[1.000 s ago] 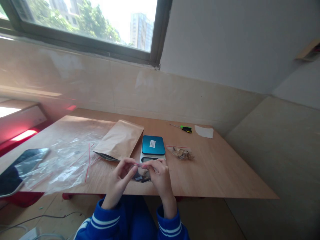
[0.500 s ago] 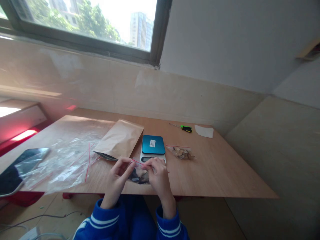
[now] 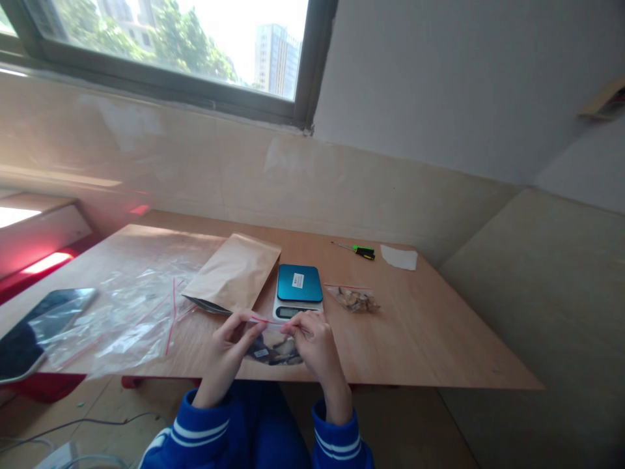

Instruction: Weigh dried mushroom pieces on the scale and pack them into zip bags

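A clear zip bag [image 3: 274,345] with a red seal strip hangs between my hands at the table's front edge, brown and dark dried pieces inside it. My left hand [image 3: 229,345] pinches the left part of the red strip between thumb and fingers. On the strip's right part, my right hand [image 3: 312,342] is closed in a pinch too. Just behind the bag stands a digital scale [image 3: 299,284] with a blue platform, its display partly covered by my fingers. A second zip bag [image 3: 355,298] of similar pieces lies to the right of the scale.
A brown paper pouch [image 3: 234,270] lies left of the scale. Further left are several clear plastic bags [image 3: 131,319] and a dark phone or tablet [image 3: 43,332]. A green and black screwdriver [image 3: 362,251] and a white paper piece [image 3: 399,256] lie at the back right.
My right hand has shifted slightly right along the red strip, and the hands are a little further apart. More of the bag and the scale's display now shows.
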Demonstrator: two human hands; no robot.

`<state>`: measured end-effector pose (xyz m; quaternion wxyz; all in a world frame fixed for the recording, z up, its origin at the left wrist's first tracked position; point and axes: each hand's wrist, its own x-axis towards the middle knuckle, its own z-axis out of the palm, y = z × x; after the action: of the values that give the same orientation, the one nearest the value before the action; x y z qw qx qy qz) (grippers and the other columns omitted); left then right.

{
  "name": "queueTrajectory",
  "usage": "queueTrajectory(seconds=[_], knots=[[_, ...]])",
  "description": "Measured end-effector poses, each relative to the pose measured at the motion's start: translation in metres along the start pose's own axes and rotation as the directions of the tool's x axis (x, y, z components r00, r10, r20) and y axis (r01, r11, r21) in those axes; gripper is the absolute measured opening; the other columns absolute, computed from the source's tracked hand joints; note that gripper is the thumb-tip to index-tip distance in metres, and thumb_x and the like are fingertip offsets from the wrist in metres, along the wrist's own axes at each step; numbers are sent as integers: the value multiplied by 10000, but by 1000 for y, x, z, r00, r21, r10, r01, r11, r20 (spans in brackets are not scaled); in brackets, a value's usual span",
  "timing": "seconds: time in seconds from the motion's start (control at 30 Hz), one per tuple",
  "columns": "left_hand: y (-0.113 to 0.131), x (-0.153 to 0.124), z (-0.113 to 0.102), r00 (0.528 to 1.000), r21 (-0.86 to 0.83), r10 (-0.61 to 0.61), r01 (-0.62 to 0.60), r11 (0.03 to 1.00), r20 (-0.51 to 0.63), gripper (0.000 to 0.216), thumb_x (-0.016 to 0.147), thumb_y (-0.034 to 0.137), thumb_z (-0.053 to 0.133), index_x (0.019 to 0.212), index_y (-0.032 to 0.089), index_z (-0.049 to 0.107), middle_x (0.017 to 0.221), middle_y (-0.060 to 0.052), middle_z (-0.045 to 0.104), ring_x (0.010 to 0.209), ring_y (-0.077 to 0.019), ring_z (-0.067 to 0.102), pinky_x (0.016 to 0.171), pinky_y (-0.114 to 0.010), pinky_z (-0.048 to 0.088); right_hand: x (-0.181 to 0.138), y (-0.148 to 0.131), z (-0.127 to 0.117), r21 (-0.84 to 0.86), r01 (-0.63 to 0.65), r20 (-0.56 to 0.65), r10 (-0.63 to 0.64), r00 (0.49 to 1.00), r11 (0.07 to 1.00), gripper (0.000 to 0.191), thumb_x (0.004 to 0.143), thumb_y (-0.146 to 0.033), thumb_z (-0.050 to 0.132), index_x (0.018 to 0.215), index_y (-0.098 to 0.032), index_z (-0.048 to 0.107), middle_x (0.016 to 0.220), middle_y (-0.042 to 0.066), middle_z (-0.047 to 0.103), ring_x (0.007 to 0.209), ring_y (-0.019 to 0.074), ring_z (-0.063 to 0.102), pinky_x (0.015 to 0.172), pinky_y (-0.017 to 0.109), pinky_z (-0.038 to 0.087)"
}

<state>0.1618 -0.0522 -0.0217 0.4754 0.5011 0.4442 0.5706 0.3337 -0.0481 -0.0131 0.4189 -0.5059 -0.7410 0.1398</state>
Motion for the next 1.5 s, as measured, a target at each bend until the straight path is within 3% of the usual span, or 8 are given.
queueTrajectory(seconds=[0.27,0.47,0.63,0.83,1.13,1.27,1.37,1.5], knots=[[1,-1,0,993,-41,-14,9,999,-121,260,733,411,731,775,168,647,657,9,618,609,-121,576,527,-191,474,0,1,1,35,41,-21,-41,999,999,149,895,-262,634,764,-225,695,698,-5,690,723,175,602,735,296,406],[1,-2,-7,988,37,42,-37,999,-150,267,732,414,733,767,160,657,684,-5,637,652,-129,577,599,-205,477,-1,7,-2,27,16,-1,-16,1000,999,211,876,-118,619,705,-221,688,651,-18,687,699,171,592,755,307,401],[0,-1,-12,980,5,40,-40,999,-194,244,765,408,710,782,175,640,654,13,617,609,-121,556,548,-200,452,-3,11,-5,84,-38,34,35,999,996,108,857,-181,668,787,-234,730,741,1,722,760,185,617,744,298,427],[-3,-1,-18,964,6,112,-114,993,-239,259,835,409,634,724,176,650,665,7,599,635,-119,539,577,-205,440,-5,15,-9,130,-70,19,68,997,989,198,861,-113,626,761,-235,745,758,9,746,791,195,627,765,303,458],[3,-1,-8,940,-187,10,-78,979,-341,229,815,377,642,689,186,631,631,20,597,604,-111,540,586,-207,444,-7,17,-19,257,-167,52,159,986,952,202,878,-231,580,804,-227,768,810,38,770,799,213,692,758,328,524],[0,0,-2,960,-237,-76,11,972,-268,226,780,407,663,732,187,639,683,6,644,670,-142,607,653,-240,500,-7,15,-31,329,-224,19,231,973,917,195,881,-309,580,853,-217,751,830,47,768,820,219,700,755,322,534],[-5,0,-1,989,-157,-92,73,985,-117,252,796,423,654,817,175,688,809,-36,698,809,-182,653,787,-283,518,-13,27,-48,396,-265,-148,346,926,879,265,890,-411,560,883,-183,694,718,43,717,693,189,666,656,282,518],[-6,4,-7,997,28,-35,37,999,-63,325,839,456,583,878,162,717,875,-80,723,822,-209,668,791,-318,524,-27,77,-78,358,-350,-448,488,749,866,421,840,-542,562,962,-147,641,612,5,596,554,159,568,542,263,463]])
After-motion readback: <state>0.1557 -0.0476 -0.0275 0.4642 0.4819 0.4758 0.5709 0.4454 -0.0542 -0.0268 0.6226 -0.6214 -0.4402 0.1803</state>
